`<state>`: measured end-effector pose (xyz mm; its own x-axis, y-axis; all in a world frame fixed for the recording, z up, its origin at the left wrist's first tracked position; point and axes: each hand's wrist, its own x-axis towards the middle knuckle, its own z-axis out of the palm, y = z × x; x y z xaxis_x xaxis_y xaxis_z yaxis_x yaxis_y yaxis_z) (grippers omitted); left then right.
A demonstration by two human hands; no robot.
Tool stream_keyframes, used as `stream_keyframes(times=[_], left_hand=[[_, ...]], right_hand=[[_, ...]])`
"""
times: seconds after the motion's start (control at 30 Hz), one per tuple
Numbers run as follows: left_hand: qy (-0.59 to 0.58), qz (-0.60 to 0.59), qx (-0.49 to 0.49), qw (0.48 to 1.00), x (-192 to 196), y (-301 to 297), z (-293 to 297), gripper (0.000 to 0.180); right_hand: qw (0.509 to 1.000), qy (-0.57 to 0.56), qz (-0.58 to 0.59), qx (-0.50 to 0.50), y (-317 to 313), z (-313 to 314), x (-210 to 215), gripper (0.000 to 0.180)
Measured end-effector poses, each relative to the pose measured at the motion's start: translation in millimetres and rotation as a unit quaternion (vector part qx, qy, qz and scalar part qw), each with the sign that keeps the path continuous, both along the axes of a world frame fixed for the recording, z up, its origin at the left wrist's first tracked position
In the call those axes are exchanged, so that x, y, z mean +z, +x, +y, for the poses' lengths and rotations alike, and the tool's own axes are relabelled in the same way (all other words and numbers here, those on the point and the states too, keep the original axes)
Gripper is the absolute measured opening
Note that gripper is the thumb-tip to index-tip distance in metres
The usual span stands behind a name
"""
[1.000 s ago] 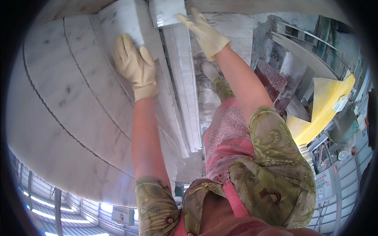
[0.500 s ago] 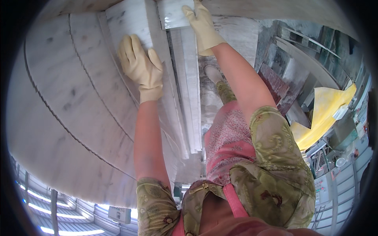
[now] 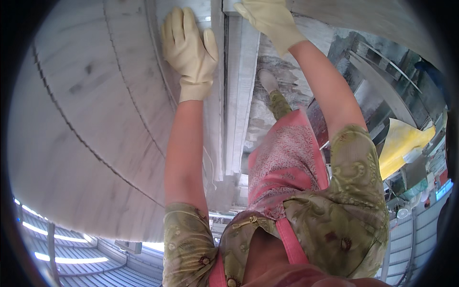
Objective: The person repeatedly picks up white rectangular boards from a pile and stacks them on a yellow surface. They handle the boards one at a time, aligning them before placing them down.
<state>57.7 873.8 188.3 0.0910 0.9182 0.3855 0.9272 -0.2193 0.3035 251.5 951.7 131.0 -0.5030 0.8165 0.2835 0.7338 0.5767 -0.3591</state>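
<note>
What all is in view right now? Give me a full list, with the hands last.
marble slabs: several, white with grey veins, large, fill the left half, split by dark seams
narrow marble strips: a few, white, standing edge-on in the centre between the two arms
yellow sheet: one, yellow, right edge among grey clutter
grey metal frames: several, grey, upper right
apron: one, pink patterned, lower centre
shoe: one, pale, on the rough grey floor below the strips
left hand: cream glove, flat on the slab edge at top centre
right hand: cream glove, on the strip tops at the upper edge, grip unclear
</note>
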Motion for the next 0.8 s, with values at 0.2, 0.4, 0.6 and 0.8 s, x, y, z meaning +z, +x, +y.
stream_keyframes(times=[0.2, 0.4, 0.6, 0.8], left_hand=[[-0.031, 0.041, 0.011, 0.999, 2, 0, -6, 0.052], [0.049, -0.012, 0.027, 0.998, 9, -1, -12, 0.054], [0.112, -0.170, 0.028, 0.979, 14, 51, -139, 0.043], [0.056, -0.200, 0.001, 0.978, -39, 78, -424, 0.046]], right_hand=[[0.997, 0.029, -0.069, 0.016, 6, -6, -27, 0.066], [0.997, 0.043, 0.065, -0.008, 24, 5, -20, 0.063], [0.938, -0.178, 0.191, -0.226, 151, -164, -94, 0.048], [0.892, -0.268, 0.026, -0.362, 247, -557, -196, 0.047]])
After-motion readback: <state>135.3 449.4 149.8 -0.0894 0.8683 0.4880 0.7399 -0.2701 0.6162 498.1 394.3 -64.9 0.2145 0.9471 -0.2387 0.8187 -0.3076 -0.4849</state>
